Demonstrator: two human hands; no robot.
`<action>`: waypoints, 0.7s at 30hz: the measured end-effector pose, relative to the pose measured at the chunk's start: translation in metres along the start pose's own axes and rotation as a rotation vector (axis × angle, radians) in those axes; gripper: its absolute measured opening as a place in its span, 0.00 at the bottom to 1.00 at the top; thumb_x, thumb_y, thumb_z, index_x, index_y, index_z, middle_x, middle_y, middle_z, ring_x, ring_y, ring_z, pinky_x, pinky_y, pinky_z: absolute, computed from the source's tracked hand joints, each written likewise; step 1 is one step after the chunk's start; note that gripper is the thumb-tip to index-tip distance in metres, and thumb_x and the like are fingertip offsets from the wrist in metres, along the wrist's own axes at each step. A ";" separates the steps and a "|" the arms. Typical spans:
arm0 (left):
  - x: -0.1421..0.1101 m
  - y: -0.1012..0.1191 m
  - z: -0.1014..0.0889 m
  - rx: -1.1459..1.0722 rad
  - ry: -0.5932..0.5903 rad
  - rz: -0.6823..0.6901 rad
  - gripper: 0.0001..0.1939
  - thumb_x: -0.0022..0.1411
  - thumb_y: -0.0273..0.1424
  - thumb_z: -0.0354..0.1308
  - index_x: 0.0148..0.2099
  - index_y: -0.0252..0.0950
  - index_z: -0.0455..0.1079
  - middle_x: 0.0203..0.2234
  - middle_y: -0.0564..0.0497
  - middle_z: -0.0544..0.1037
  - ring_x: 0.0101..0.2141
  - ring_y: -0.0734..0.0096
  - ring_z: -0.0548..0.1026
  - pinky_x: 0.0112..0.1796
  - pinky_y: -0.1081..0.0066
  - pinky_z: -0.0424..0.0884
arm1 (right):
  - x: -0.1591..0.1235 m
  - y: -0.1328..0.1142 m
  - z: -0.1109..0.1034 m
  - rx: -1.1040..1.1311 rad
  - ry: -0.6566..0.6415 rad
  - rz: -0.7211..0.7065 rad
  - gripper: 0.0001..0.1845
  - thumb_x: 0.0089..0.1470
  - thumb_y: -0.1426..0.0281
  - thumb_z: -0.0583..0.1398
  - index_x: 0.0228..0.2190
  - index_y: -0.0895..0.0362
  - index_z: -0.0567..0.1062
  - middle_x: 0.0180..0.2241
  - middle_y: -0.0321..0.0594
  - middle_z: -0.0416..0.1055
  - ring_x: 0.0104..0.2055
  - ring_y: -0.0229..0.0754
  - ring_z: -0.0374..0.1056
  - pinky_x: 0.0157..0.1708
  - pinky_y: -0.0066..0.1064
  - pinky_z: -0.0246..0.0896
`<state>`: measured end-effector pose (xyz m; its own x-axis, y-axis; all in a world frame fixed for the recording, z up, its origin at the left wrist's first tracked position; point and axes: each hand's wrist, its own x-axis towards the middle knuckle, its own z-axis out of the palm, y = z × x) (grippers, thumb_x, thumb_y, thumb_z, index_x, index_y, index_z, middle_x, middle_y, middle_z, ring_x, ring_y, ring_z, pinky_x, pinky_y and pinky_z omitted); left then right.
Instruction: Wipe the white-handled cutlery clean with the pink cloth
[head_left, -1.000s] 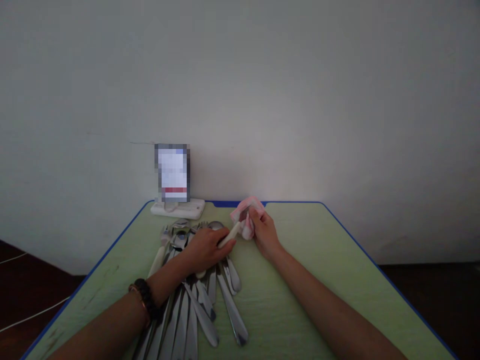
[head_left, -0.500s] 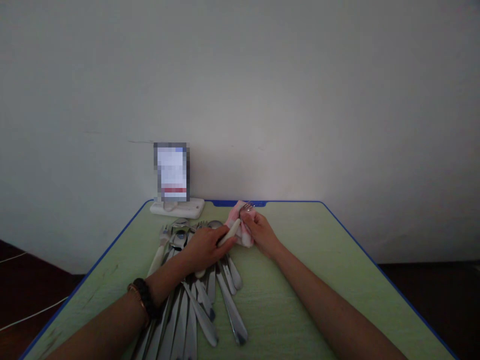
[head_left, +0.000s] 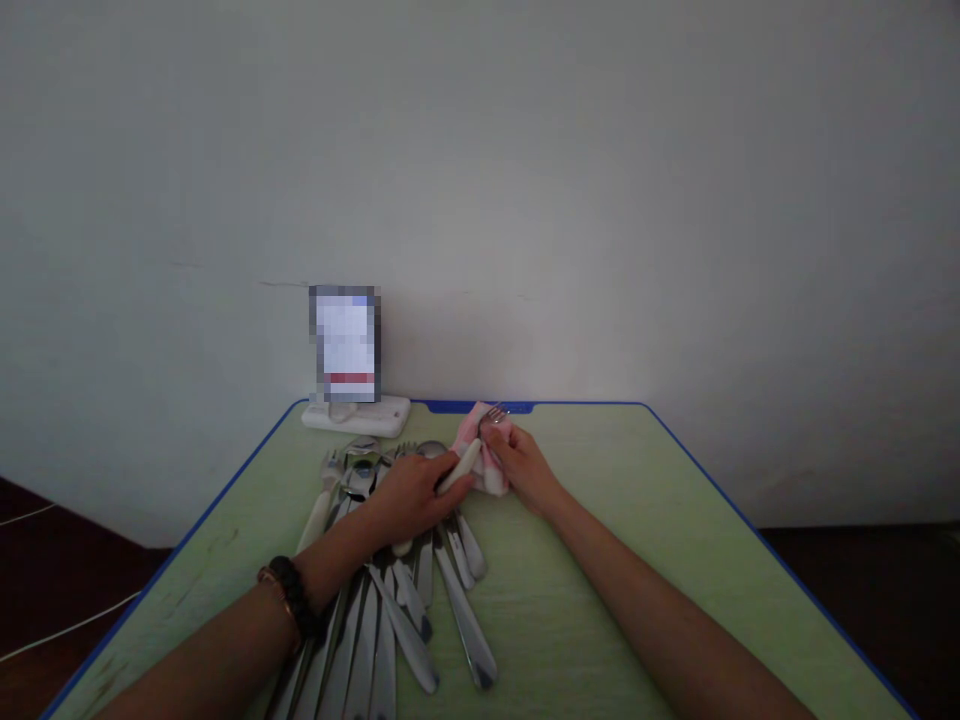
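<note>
My left hand (head_left: 416,492) is closed round the pale handle of a fork (head_left: 468,462), whose metal tines point up and away to the right. A pink and white cloth (head_left: 492,478) is bunched in my right hand (head_left: 523,462), which presses it against the fork's neck with the thumb on top. Below my left hand and forearm lies a heap of cutlery (head_left: 401,610), with several spoons, forks and long metal handles fanned toward me. Another pale-handled fork (head_left: 319,515) lies at the heap's left side. My left forearm covers part of the pile.
A phone or small screen (head_left: 346,340), blurred out, stands on a white base (head_left: 382,415) at the table's back left. The green table (head_left: 600,560) has a blue edge and meets a grey wall (head_left: 525,200). White cables (head_left: 67,630) run at the lower left.
Hardly anything differs. Both hands keep their hold on the fork and cloth in the same place; the whole view has shifted very slightly.
</note>
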<state>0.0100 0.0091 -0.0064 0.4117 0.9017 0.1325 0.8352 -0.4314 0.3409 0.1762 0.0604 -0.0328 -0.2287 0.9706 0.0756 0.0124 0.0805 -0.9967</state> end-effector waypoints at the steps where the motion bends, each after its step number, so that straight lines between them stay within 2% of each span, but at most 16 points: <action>1: 0.000 0.000 0.000 -0.001 0.003 0.001 0.16 0.63 0.41 0.43 0.34 0.36 0.66 0.20 0.53 0.72 0.23 0.70 0.71 0.26 0.74 0.56 | 0.000 0.000 0.000 -0.003 0.003 0.001 0.22 0.45 0.52 0.57 0.27 0.60 0.70 0.23 0.35 0.65 0.25 0.34 0.56 0.24 0.25 0.54; 9: -0.001 0.000 0.000 0.006 -0.003 0.006 0.16 0.63 0.41 0.44 0.37 0.37 0.67 0.20 0.53 0.73 0.23 0.69 0.71 0.26 0.73 0.57 | 0.001 0.002 -0.001 -0.001 -0.002 -0.012 0.21 0.45 0.52 0.57 0.27 0.60 0.69 0.23 0.35 0.65 0.25 0.34 0.56 0.24 0.25 0.53; 21: 0.000 0.000 0.000 0.021 -0.001 0.005 0.16 0.63 0.40 0.44 0.35 0.36 0.67 0.19 0.53 0.72 0.23 0.70 0.71 0.26 0.73 0.56 | 0.000 -0.002 0.001 0.003 0.000 0.001 0.22 0.45 0.52 0.57 0.27 0.60 0.70 0.23 0.34 0.65 0.24 0.33 0.56 0.25 0.25 0.53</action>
<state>0.0101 0.0088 -0.0069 0.4161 0.8996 0.1327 0.8406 -0.4362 0.3211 0.1754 0.0599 -0.0310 -0.2291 0.9705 0.0750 0.0096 0.0793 -0.9968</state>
